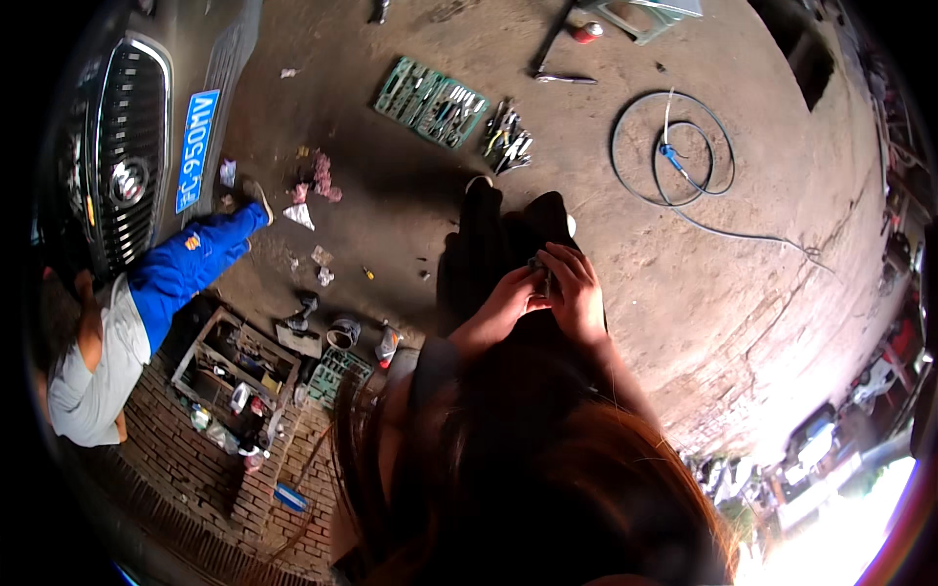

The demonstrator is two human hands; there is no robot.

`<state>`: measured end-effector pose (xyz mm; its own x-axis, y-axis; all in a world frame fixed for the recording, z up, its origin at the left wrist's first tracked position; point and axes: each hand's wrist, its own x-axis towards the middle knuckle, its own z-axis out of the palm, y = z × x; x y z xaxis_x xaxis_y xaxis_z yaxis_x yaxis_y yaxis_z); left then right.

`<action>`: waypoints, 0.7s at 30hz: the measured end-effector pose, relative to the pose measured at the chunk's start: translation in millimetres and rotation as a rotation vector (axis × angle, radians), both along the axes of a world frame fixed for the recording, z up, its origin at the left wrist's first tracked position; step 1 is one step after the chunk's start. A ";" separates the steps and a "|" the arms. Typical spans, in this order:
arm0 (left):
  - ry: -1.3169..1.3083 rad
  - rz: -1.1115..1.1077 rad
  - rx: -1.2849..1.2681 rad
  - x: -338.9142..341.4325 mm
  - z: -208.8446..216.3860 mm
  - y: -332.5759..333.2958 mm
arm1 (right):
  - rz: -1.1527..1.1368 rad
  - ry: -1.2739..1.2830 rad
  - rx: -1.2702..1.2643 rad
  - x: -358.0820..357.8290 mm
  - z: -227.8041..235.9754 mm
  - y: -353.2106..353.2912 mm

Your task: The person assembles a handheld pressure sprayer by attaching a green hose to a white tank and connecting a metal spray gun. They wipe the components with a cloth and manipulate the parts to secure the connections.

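Note:
My left hand (510, 301) and my right hand (578, 296) meet in front of my dark trousers, fingers curled toward each other. Between them is a small dark, partly shiny object (544, 284), mostly covered by the fingers. Its kind cannot be made out. Both hands appear closed around it. Beyond my feet, an open green socket set case (430, 102) lies on the floor, filled with metal tools. Beside the case is a pile of pliers and other hand tools (508, 139).
A coiled air hose (614, 146) with a blue end piece lies at right. At left, a person in blue trousers (191, 269) leans at a car's front (127, 156). A wooden tool rack (234, 356) stands lower left. A ratchet (567, 79) and red can (587, 32) are farther off.

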<state>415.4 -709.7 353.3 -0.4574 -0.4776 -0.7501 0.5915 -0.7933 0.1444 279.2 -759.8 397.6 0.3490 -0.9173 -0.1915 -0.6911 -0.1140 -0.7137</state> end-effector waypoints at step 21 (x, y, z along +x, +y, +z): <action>-0.037 -0.673 0.026 -623.0 73.9 -6.9 | -1.025 0.256 -0.166 -569.4 61.8 120.8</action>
